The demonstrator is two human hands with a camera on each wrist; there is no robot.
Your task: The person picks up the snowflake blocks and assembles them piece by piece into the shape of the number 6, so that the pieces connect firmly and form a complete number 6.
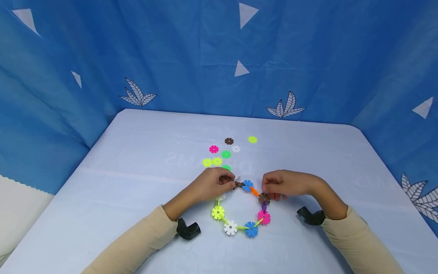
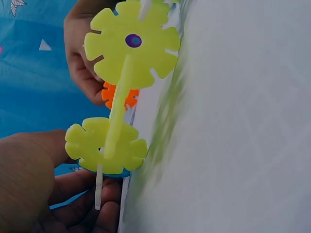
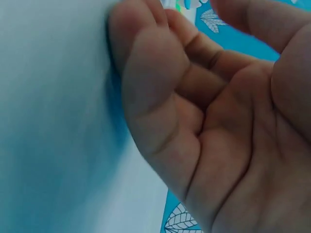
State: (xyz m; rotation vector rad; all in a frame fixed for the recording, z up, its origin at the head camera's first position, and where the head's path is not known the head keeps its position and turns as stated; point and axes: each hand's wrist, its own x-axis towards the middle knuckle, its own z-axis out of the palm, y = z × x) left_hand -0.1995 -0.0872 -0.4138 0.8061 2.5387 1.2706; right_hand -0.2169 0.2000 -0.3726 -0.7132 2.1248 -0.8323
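A ring of notched plastic snowflake discs lies on the white table, its discs slotted together edge to face, with a blue disc [image 1: 251,229], a white disc [image 1: 230,227] and a yellow disc [image 1: 218,212] along its near side. At the ring's far left, my left hand [image 1: 213,185] pinches a brown disc [image 1: 238,185] beside a blue one; the left wrist view shows its fingers [image 2: 80,187] behind a yellow disc [image 2: 104,145]. My right hand [image 1: 287,184] has curled fingers right at another brown disc [image 1: 264,198], below an orange disc [image 1: 254,191]. I cannot tell whether it grips that disc.
Beyond the ring lie loose discs, among them a pink disc [image 1: 213,149], a brown disc [image 1: 229,141] and a yellow disc [image 1: 252,139]. Black wrist mounts [image 1: 188,229] sit by both sleeves. A blue curtain [image 1: 205,57] hangs behind the table.
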